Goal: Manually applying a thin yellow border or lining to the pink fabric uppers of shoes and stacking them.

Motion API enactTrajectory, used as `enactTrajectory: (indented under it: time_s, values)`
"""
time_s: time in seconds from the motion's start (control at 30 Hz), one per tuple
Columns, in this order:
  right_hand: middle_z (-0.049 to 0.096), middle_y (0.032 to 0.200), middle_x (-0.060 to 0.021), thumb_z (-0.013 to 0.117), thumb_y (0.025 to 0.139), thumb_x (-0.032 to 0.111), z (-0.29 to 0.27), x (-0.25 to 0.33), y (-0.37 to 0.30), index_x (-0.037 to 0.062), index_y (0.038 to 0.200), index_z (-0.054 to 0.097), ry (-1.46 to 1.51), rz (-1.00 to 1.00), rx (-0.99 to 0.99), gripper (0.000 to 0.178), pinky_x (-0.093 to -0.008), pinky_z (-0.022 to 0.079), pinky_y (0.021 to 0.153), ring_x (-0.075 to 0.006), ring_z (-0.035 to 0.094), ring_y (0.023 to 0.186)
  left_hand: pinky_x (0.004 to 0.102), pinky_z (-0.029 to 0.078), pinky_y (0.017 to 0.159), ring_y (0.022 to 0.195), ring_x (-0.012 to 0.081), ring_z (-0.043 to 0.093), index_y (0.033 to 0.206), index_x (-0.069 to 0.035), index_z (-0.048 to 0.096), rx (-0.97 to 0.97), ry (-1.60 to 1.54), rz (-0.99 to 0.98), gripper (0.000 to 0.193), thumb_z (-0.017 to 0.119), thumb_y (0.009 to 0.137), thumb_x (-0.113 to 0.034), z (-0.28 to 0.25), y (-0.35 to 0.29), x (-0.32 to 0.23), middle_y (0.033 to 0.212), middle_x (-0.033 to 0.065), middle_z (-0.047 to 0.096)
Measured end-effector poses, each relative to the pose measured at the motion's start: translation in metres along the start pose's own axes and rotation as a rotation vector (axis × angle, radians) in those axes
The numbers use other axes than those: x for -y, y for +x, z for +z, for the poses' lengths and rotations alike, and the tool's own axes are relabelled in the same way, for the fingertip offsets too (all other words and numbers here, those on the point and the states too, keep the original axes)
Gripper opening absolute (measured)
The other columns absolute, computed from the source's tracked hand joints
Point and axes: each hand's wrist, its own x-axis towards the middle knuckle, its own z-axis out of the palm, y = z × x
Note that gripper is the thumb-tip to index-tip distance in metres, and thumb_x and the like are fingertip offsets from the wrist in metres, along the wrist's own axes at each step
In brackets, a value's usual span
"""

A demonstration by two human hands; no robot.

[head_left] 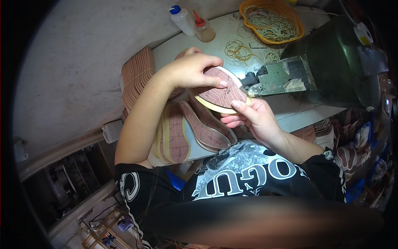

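Between my hands is a reddish-brown insole [217,93] with a printed line pattern and a pale yellow edge strip. My left hand [197,70] grips its far left side, thumb lying on the top face. On its near right edge my right hand [253,116] pinches it, thumb above and fingers below. The insole's right rim is at the small dark head [248,79] of a green machine [286,76]; whether they touch I cannot tell. Under my hands lie more insoles, some with yellow edging [177,135] and some dark-edged ones [205,130].
A tall stack of insoles [138,74] leans at the left. At the back stand a white bottle with a blue cap [182,20], a red-tipped glue bottle [204,31] and an orange basket [299,35] of pale cord. Loose rubber-like loops [238,52] lie nearby. More stacked pieces [348,159] are at the right.
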Motion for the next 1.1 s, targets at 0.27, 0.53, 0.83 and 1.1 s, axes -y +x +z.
enactTrajectory:
  time_s: [0.27, 0.53, 0.83, 1.1]
  values:
    - [0.066, 0.099, -0.0169, 0.052, 0.097, 0.027, -0.007, 0.000, 0.003, -0.0068, 0.111, 0.057, 0.020, -0.014, 0.001, 0.037, -0.0261, 0.057, 0.070, -0.0207, 0.069, 0.082, 0.0324, 0.039, 0.054, 0.059, 0.0139, 0.050, 0.083, -0.003, 0.058, -0.160, -0.198, -0.113, 0.048, 0.068, 0.080, -0.050, 0.023, -0.023, -0.009, 0.065, 0.0049, 0.053]
    - [0.068, 0.090, -0.0106, 0.058, 0.093, 0.026, -0.012, 0.003, 0.004, -0.0017, 0.102, 0.062, -0.131, -0.042, -0.029, 0.030, -0.0226, 0.055, 0.066, -0.0141, 0.067, 0.075, 0.0306, 0.046, 0.061, 0.066, 0.0168, 0.058, 0.087, 0.003, 0.064, -0.270, -0.537, -0.474, 0.052, 0.070, 0.078, -0.048, 0.057, -0.047, -0.030, 0.078, 0.0106, 0.065]
    - [0.068, 0.095, -0.0049, 0.065, 0.087, 0.028, -0.023, 0.010, -0.014, 0.0024, 0.104, 0.064, -0.427, 0.002, 0.122, 0.031, -0.0219, 0.053, 0.067, -0.0111, 0.065, 0.082, 0.0307, 0.053, 0.060, 0.063, 0.0213, 0.066, 0.089, 0.004, 0.070, -0.271, -0.844, -0.636, 0.060, 0.066, 0.079, -0.055, 0.077, -0.054, -0.072, 0.078, 0.0143, 0.068]
    - [0.068, 0.094, -0.0042, 0.063, 0.090, 0.026, -0.046, 0.007, -0.014, 0.0006, 0.106, 0.065, -0.557, -0.164, 0.065, 0.031, -0.0204, 0.051, 0.064, -0.0070, 0.063, 0.080, 0.0243, 0.056, 0.056, 0.058, 0.0183, 0.067, 0.090, 0.007, 0.067, -0.155, -1.020, -0.436, 0.058, 0.061, 0.086, -0.051, 0.091, -0.060, -0.086, 0.069, 0.0165, 0.067]
